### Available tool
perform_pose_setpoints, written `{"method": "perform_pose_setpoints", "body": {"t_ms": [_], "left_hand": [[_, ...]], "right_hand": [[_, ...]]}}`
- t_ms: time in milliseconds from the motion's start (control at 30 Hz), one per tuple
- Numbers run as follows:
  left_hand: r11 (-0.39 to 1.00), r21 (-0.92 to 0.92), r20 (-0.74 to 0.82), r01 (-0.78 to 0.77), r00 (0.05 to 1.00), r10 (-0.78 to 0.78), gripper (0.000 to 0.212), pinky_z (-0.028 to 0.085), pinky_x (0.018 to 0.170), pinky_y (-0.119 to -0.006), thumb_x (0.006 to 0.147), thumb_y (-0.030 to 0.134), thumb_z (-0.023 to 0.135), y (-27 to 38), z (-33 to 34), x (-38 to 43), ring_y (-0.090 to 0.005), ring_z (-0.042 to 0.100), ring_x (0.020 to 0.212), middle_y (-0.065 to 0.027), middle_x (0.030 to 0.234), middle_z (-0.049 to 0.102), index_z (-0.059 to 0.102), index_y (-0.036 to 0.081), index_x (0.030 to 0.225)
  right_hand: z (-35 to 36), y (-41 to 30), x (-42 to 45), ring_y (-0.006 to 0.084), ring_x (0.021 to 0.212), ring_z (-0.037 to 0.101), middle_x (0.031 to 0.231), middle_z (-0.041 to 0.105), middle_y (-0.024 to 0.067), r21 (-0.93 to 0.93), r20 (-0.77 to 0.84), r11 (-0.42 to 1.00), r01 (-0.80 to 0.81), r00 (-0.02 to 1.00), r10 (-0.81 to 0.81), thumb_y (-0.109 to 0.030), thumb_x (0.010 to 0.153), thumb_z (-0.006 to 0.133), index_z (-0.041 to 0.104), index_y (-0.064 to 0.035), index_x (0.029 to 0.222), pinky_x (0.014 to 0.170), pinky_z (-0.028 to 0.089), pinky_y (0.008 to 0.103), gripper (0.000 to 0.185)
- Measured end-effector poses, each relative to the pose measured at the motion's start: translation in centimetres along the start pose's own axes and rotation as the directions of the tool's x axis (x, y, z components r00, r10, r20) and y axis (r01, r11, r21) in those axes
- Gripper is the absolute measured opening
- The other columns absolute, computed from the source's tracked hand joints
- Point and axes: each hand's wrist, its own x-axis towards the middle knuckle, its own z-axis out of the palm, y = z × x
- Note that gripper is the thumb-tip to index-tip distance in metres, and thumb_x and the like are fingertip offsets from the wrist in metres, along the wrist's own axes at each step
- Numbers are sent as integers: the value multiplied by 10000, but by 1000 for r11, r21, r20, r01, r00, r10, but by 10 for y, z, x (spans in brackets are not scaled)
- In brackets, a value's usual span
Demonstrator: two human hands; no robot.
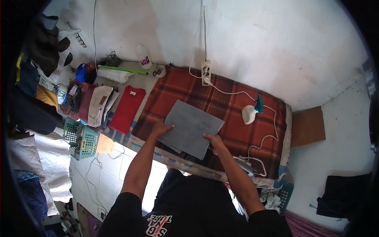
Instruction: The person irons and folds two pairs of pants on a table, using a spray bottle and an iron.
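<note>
A folded grey cloth or garment lies at an angle over a red and brown plaid blanket that covers the table. My left hand grips its left edge, thumb on top and fingers hidden beneath. At its lower right edge, my right hand holds it the same way. Right of the cloth stands a white spray bottle with a green trigger head. An iron, partly hidden by my right forearm, rests near the blanket's front edge, with a white cord beside it.
Left of the blanket lie a folded red shirt and a stack of folded clothes. A white bottle and scissors are near the wall. A power strip hangs at the blanket's back edge. A green plastic basket stands below left.
</note>
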Motion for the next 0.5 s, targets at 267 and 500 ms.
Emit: {"method": "perform_pose_setpoints", "body": {"t_ms": [267, 500], "left_hand": [[996, -79, -177, 49, 982, -62, 853, 479, 1158, -501, 1002, 602, 671, -57, 3, 2, -430, 624, 1372, -263, 1445, 664, 464, 1, 1570], [-186, -778, 376, 600, 681, 628, 905, 400, 1235, -532, 1059, 708, 505, -7, -38, 51, -367, 507, 1499, -191, 1637, 510, 373, 43, 1659]], "right_hand": [[141, -129, -46, 332, 1165, 710, 1318, 689, 184, -17, 419, 991, 131, 901, -112, -197, 887, 787, 579, 32, 1419, 1025, 571, 522, 615], [280, -181, -94, 360, 944, 789, 955, 790, 207, -670, 715, -216, 710, 696, 67, -177, 871, 718, 647, -22, 1423, 872, 601, 440, 578]]}}
